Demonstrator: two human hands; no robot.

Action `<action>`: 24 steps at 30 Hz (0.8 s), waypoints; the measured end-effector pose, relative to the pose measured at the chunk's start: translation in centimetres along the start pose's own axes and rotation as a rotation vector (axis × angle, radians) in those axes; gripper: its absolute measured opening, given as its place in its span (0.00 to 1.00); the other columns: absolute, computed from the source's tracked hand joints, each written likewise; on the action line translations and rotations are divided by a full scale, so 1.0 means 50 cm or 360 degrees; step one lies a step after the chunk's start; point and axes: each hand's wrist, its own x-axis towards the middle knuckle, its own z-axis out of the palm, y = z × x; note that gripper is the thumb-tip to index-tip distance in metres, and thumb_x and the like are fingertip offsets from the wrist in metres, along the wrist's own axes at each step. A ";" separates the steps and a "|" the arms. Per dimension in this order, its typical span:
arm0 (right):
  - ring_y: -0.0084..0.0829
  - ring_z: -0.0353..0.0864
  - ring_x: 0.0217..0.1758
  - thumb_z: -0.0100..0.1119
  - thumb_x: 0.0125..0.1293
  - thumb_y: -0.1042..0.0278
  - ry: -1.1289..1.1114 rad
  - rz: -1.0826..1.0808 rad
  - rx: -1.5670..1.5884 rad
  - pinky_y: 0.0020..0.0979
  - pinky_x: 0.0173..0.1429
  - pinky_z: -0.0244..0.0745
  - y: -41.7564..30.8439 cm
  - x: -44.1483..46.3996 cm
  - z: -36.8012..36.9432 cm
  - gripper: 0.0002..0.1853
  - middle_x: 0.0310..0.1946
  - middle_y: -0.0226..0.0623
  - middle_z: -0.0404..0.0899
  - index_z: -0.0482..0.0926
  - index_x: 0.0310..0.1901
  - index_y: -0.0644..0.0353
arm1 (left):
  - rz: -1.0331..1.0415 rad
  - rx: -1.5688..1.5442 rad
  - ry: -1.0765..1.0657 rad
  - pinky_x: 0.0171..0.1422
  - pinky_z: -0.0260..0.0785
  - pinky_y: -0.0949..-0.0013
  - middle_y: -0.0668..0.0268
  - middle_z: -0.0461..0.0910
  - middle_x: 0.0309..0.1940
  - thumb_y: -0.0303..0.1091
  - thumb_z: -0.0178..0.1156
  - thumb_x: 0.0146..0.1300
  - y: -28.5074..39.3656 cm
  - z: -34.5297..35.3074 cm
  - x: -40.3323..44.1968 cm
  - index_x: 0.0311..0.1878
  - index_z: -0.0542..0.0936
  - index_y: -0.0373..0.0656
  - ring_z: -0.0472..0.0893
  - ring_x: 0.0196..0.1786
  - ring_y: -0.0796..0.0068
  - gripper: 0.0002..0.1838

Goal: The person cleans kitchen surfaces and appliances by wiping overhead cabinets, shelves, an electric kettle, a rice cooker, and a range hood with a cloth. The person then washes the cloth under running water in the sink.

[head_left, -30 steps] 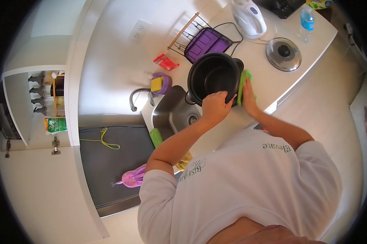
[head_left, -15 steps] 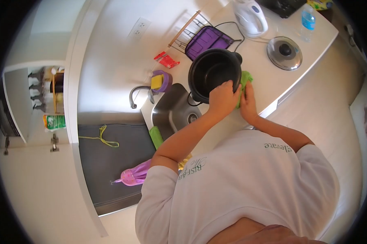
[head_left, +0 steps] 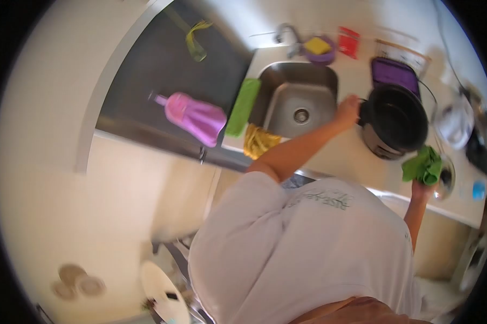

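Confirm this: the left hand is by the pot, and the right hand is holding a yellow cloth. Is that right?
Not quite: the cloth in the right hand is green, not yellow, as the head view shows. The left hand is indeed by the pot.

A pale wall (head_left: 327,15) backs the white counter (head_left: 341,156).

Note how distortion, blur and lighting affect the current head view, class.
Head view: corners fall to black and the pale panel edge at left bows, suggesting a wide-angle lens; head view: the kettle and shirt lettering look smeared; head view: soft highlights streak the sink, while the black pot's interior is too dark for much detail.
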 end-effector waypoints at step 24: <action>0.29 0.73 0.45 0.43 0.72 0.53 0.0577 -0.0799 -0.1291 0.28 0.52 0.66 0.089 0.033 0.117 0.25 0.43 0.40 0.76 0.70 0.56 0.70 | -0.0454 -0.0289 -0.0719 0.55 0.61 0.68 0.62 0.75 0.43 0.46 0.54 0.64 0.109 -0.046 -0.049 0.48 0.73 0.39 0.71 0.49 0.73 0.19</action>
